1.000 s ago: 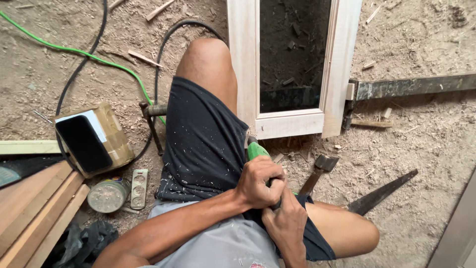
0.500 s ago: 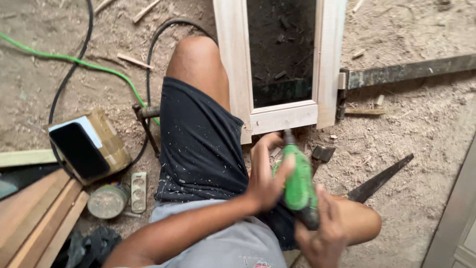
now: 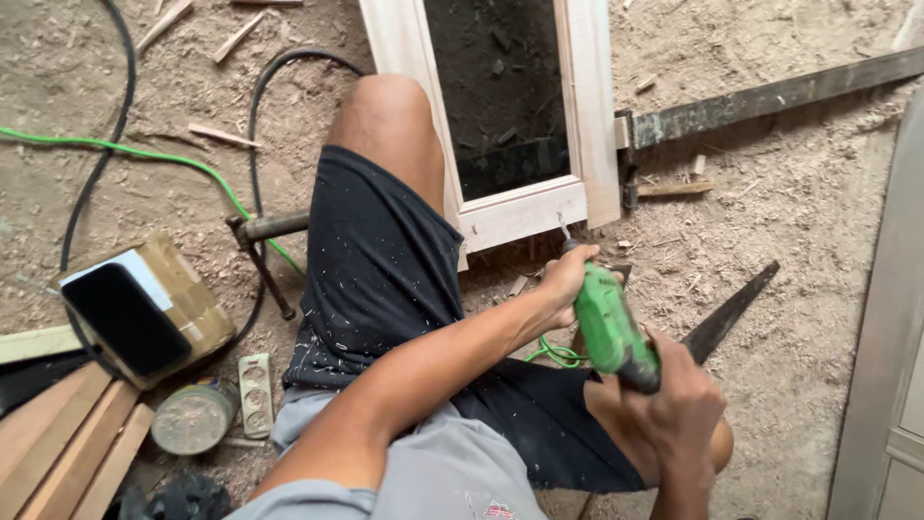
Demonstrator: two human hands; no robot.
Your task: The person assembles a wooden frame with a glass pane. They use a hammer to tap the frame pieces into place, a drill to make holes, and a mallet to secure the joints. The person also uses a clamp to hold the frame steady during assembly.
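Landmark: one pale wooden frame [image 3: 520, 207], lying on the sawdust floor.
Hands: two; the left hand [image 3: 568, 279] and the right hand [image 3: 674, 404], both just below the frame's lower right corner.
Green drills: one [image 3: 611, 332], gripped by both hands, its tip at the frame's bottom rail.
Metal bars: two; one long dark bar [image 3: 770, 96] right of the frame, one short bar [image 3: 274, 226] left of it.
Saw blades: one [image 3: 727, 313], below and right of the frame.
Cables: one green [image 3: 144, 154] and two black [image 3: 255, 106], all left of the frame.
Phones: one [image 3: 120, 318], on one cardboard box [image 3: 192, 299], far left of the frame.
Round tins: one [image 3: 192, 419], below the box.
Socket strips: one [image 3: 256, 395], beside the tin.
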